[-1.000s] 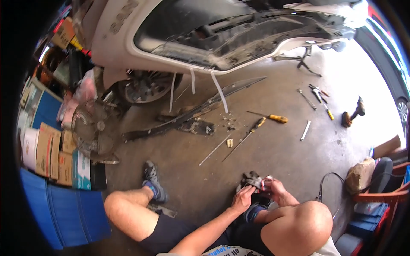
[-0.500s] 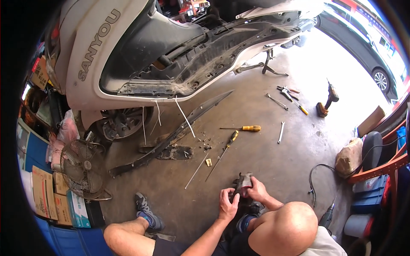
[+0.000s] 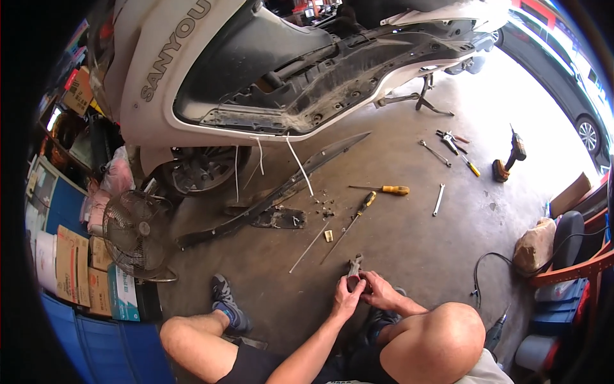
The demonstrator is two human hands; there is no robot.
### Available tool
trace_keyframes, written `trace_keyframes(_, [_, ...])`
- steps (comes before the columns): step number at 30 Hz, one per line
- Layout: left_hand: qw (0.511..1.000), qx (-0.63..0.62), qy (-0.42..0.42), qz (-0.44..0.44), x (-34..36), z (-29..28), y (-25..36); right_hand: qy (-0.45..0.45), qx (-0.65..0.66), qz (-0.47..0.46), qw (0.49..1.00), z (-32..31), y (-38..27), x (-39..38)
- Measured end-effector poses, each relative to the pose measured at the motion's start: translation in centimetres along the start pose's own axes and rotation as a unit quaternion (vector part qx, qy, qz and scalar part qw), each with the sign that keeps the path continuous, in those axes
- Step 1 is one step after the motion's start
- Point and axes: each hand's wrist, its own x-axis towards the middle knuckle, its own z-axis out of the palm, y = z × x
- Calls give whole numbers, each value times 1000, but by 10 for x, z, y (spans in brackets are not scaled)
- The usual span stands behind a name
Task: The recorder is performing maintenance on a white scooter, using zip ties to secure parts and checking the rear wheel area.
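Observation:
A small, dirty grey metal part (image 3: 354, 266) with a reddish patch sits between my hands, low over the floor in front of my knees. My left hand (image 3: 348, 298) is closed around its near left side. From the right, my right hand (image 3: 382, 293) closes on it, with its fingertips close to the left thumb. My fingers cover most of the part, so its exact kind cannot be made out. Beyond it lie two yellow-handled screwdrivers (image 3: 394, 190), a thin metal rod (image 3: 308, 247) and a small yellowish piece (image 3: 329, 236).
A white scooter (image 3: 150, 115) with its floorboard uncovered stands ahead. Its long dark trim strip (image 3: 256, 214) lies below. Pliers (image 3: 451, 142), wrenches (image 3: 439, 199) and a cordless drill (image 3: 510, 157) rest at right. A fan (image 3: 144, 228) and cardboard boxes (image 3: 72, 262) line the left.
The part has turned and now shows a narrower side. My hands have drawn closer together around it, the left one gripping it more fully. The whole view has shifted slightly.

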Motion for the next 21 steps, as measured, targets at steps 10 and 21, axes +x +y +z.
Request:
trace_keyframes(10, [993,-62,71,-76,10,-18,-14,169,179,85,966,10,50,10])
trace_keyframes(21, [972,-222,-5,-77,10,-4,24,129,352,134,917,-12,2,24])
